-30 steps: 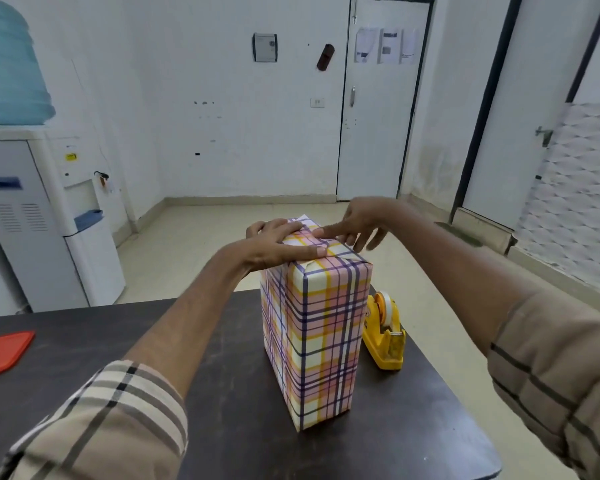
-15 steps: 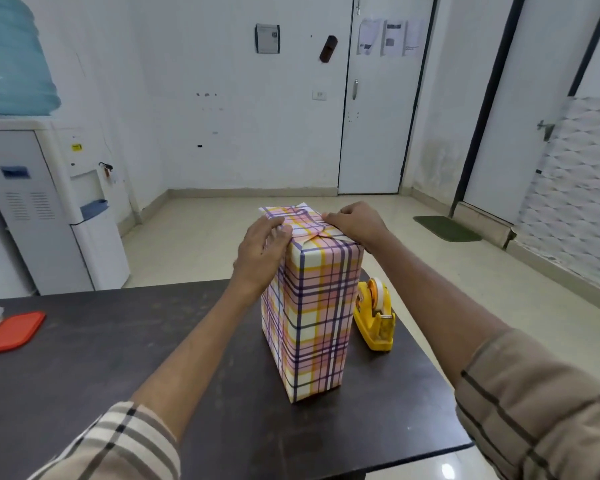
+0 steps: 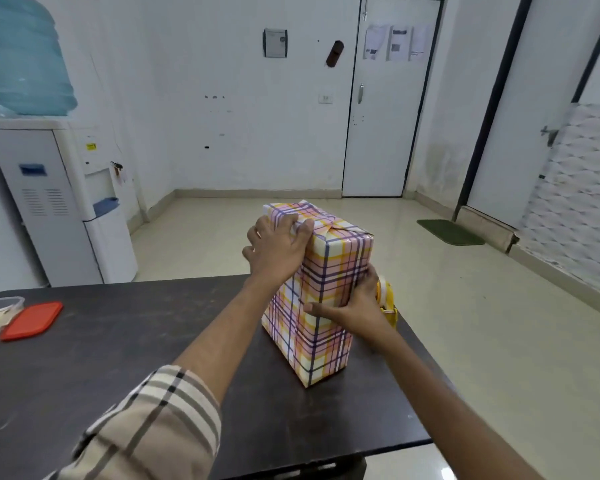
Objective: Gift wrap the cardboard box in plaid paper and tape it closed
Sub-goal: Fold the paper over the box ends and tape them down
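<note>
Right hand (image 3: 355, 308) dropped to box (image 3: 321, 341) side, partly hiding tape dispenser (image 3: 388, 299).

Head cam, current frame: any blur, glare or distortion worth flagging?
Head view: soft, even light, no hard shadows on the table; plaid-wrapped box fairly sharp at centre; water bottle and patterned panel smear at the edges; wide-angle lens tilts the door.

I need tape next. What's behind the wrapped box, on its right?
A yellow tape dispenser stands on the table there. Only its top and one side show; the right hand gripping the wrapped box covers the rest.
</note>
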